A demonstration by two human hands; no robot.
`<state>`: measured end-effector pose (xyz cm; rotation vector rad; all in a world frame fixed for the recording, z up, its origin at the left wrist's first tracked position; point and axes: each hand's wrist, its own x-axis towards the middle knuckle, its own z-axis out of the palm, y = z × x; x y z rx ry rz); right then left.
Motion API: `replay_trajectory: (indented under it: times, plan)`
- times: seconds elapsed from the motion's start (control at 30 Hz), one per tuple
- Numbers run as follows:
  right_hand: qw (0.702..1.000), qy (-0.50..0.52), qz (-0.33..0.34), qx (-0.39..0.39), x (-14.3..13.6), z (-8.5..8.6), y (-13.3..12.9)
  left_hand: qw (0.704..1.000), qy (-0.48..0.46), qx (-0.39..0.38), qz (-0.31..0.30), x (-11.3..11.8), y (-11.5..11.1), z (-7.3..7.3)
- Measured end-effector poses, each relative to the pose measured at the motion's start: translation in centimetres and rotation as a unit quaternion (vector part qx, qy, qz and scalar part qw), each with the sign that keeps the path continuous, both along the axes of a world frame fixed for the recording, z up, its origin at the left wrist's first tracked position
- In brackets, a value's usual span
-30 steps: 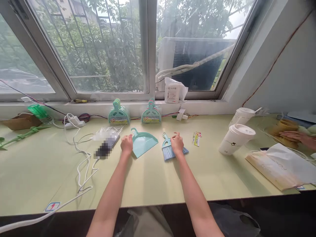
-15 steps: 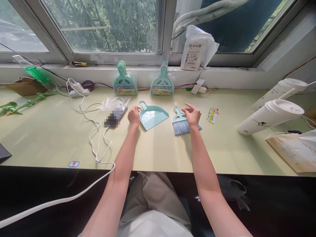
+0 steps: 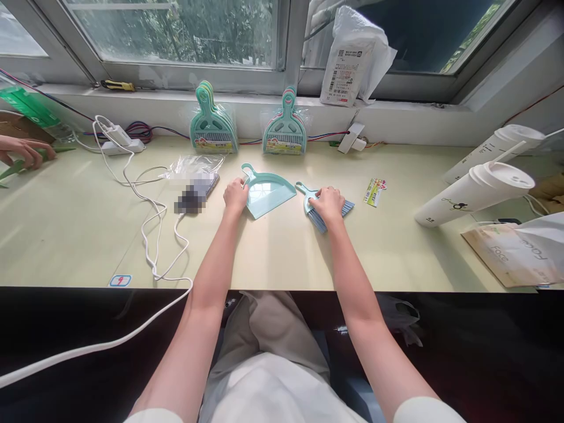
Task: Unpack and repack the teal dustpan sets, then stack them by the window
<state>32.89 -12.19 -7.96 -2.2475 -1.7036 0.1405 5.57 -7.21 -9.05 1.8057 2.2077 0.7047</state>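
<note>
A light teal dustpan (image 3: 269,197) lies on the pale table, its handle pointing up and left. My left hand (image 3: 235,195) is closed on the dustpan's left edge, just below the handle. To its right is a small teal brush (image 3: 309,198) with blue-grey bristles, tilted with its handle toward the upper left. My right hand (image 3: 328,204) grips the brush from above, fingers wrapped over its body and covering part of it. Dustpan and brush are apart. A small colourful card (image 3: 375,192) lies to the right of the brush.
Two packed brush sets (image 3: 214,126) (image 3: 285,129) lean against the wall. White cables (image 3: 154,235) and a phone (image 3: 207,187) lie left. White cups (image 3: 476,194) and a paper bag (image 3: 506,255) stand right. Another person's hand (image 3: 26,151) is at the far left.
My right hand has come down and closed on the brush, which has turned slightly. The view has tilted down a little. Another person's hand has appeared at the far left.
</note>
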Motion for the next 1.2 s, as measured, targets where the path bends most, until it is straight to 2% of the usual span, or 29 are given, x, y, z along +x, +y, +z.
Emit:
replay_trajectory:
  times: [0.13, 0.2, 0.27, 0.33, 0.37, 0.43, 0.53, 0.63, 0.77, 0.83, 1.07, 1.2]
  plan:
    - [0.998, 0.029, -0.013, 0.047, -0.6, 0.2, 0.0, 1.0, -0.003, 0.005, 0.004, 0.0, 0.2, 0.1]
    - [0.995, 0.053, -0.005, 0.08, -1.1, 0.4, -0.1, 0.999, -0.025, -0.025, -0.026, 0.8, -0.2, 0.6]
    - [0.992, 0.07, 0.036, 0.096, -1.8, 0.5, -0.2, 0.987, -0.068, -0.081, -0.124, 2.4, -1.1, 1.3]
    - [0.99, 0.078, 0.083, 0.089, -2.6, 0.6, -0.3, 0.954, -0.09, -0.117, -0.261, 4.3, -2.4, 2.1]
    - [0.988, 0.08, 0.1, 0.081, -2.9, 0.5, -0.4, 0.939, -0.078, -0.109, -0.315, 5.2, -3.0, 2.4]
    - [0.987, 0.086, 0.118, 0.07, -3.2, 0.4, -0.4, 0.93, -0.01, -0.035, -0.366, 6.4, -3.8, 2.9]
    - [0.984, 0.108, 0.129, 0.066, -2.9, 0.3, -0.2, 0.923, 0.099, 0.117, -0.352, 6.4, -4.0, 2.9]
    - [0.979, 0.139, 0.133, 0.061, -2.4, 0.1, 0.0, 0.903, 0.156, 0.173, -0.36, 5.4, -3.4, 2.2]
    - [0.973, 0.158, 0.157, 0.059, -2.3, 0.1, 0.2, 0.873, 0.196, 0.164, -0.415, 5.0, -2.9, 1.3]
    - [0.972, 0.153, 0.167, 0.057, -2.4, 0.1, 0.2, 0.87, 0.201, 0.154, -0.424, 5.3, -2.9, 1.0]
    - [0.98, 0.12, 0.161, 0.015, -2.5, 0.9, 0.9, 0.898, 0.21, 0.114, -0.37, 6.4, -2.9, 0.9]
    - [0.979, 0.109, 0.169, -0.016, -2.4, 1.4, 1.6, 0.906, 0.2, 0.103, -0.36, 6.3, -2.3, 0.6]
